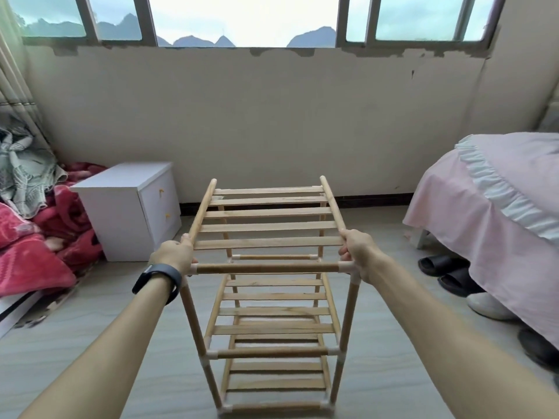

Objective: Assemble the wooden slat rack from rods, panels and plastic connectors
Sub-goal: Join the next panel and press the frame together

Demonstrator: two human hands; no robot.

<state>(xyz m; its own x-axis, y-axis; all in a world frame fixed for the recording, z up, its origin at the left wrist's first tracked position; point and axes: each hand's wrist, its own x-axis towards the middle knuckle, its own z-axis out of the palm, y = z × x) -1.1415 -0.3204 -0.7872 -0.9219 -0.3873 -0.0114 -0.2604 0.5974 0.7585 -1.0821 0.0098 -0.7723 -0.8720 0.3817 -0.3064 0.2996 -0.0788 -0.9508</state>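
Head view: left hand [175,254], right hand [361,255] grip slat panel [267,226] edges.

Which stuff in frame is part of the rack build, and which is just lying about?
Job: slat panel, gripped by left hand and right hand; rack frame; plastic connectors.
Lying about: white cabinet; red blanket; pink bed; black slippers.
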